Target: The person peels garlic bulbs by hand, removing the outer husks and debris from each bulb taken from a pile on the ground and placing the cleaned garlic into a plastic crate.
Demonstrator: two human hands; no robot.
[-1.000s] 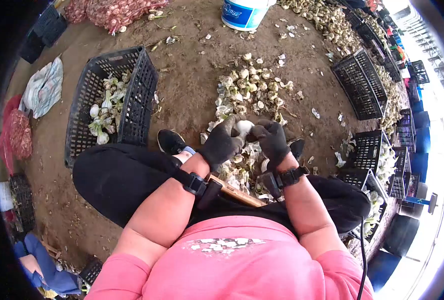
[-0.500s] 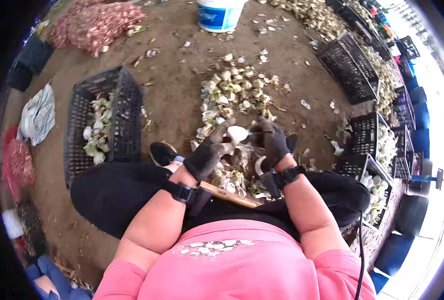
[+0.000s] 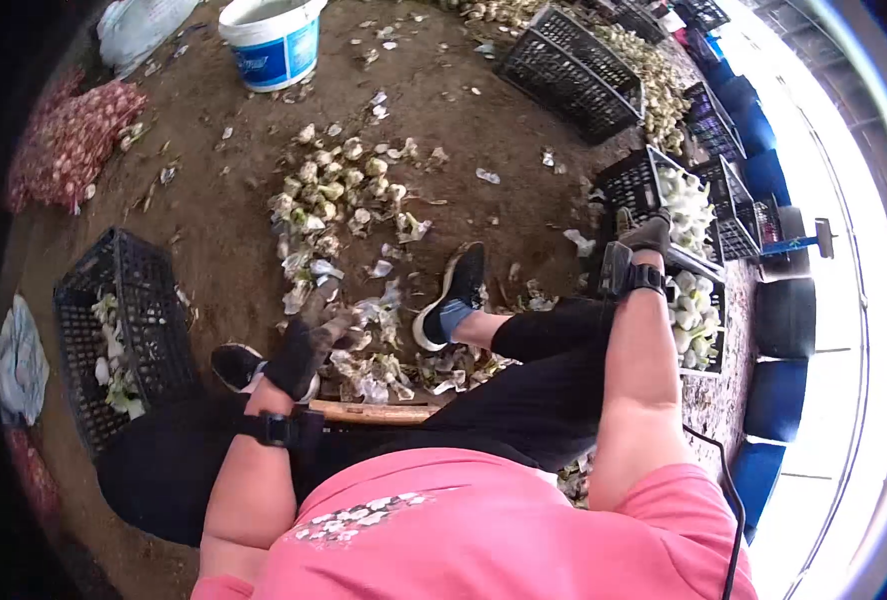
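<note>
My left hand, in a dark glove, is over the papery peelings between my feet. Its fingers look spread, with nothing seen between them. Out to the right, my right hand is at the edge of a black crate of white garlic bulbs. Its fingers are blurred and partly hidden, so what it holds, if anything, does not show. Nearer me stands another crate with white bulbs. A heap of untrimmed garlic lies on the soil ahead of my left hand.
A black crate with some garlic stands at the left. Farther off are a white and blue bucket, a red mesh sack and a tilted black crate. A wooden piece lies before my lap.
My hands have parted; the right one has swung out to the right-hand crates. The white bulb between them is no longer visible there. The view has turned right, and my right knee has shifted.
</note>
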